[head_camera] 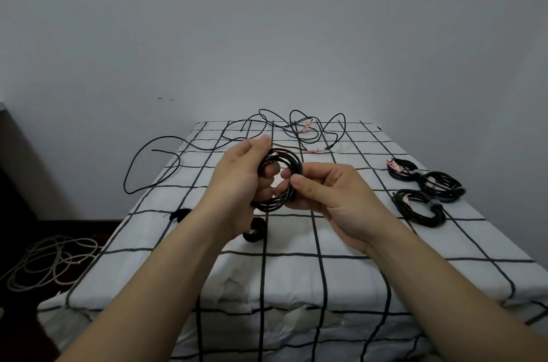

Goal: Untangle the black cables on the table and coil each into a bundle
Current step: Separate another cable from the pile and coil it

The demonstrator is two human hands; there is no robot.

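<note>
The left hand (240,180) grips the left side of the black coil (284,155), held above the middle of the worktop (341,243), and should keep its loops stacked. The right hand (332,195) pinches the right edge, where a snug wrap would likely stop it springing open.

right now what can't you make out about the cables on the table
Head view only:
1. The coil held by left hand and right hand: fingers cover its left side and any free end.
2. The black bundle under the left wrist: mostly hidden by the wrist.
3. The black item beside the left forearm: partly covered, too small to identify.
4. The loose cables at the far end: too thin and tangled to count.
</note>
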